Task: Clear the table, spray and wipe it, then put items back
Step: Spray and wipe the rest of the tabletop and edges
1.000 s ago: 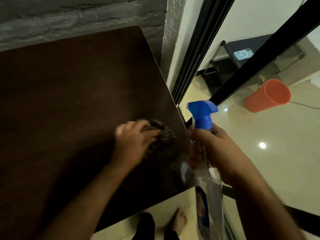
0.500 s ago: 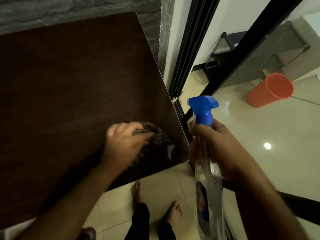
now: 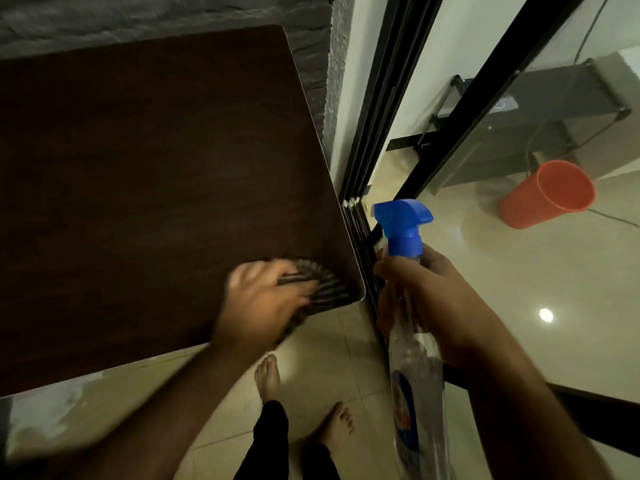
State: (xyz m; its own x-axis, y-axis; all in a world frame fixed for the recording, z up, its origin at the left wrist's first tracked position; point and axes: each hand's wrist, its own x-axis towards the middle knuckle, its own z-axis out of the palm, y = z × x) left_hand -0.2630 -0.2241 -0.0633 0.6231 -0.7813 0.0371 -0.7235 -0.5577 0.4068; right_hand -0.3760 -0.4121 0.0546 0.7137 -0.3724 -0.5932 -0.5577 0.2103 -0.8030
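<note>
A dark brown wooden table (image 3: 145,188) fills the left of the view, its top bare. My left hand (image 3: 263,306) grips a dark striped cloth (image 3: 325,289) and presses it on the table's near right corner. My right hand (image 3: 426,303) holds a clear spray bottle (image 3: 415,375) with a blue trigger head (image 3: 403,223) upright, off the table's right edge, above the floor. The bottle's lower end runs out of the frame.
A grey brick wall (image 3: 138,19) runs behind the table. A black sliding door frame (image 3: 377,133) with glass stands right beside the table edge. An orange cup (image 3: 547,194) lies behind the glass on the floor. My bare feet (image 3: 270,375) stand on beige tiles.
My left hand with the cloth has slid along the table toward its near right corner. The spray bottle stays in my right hand, about where it was.
</note>
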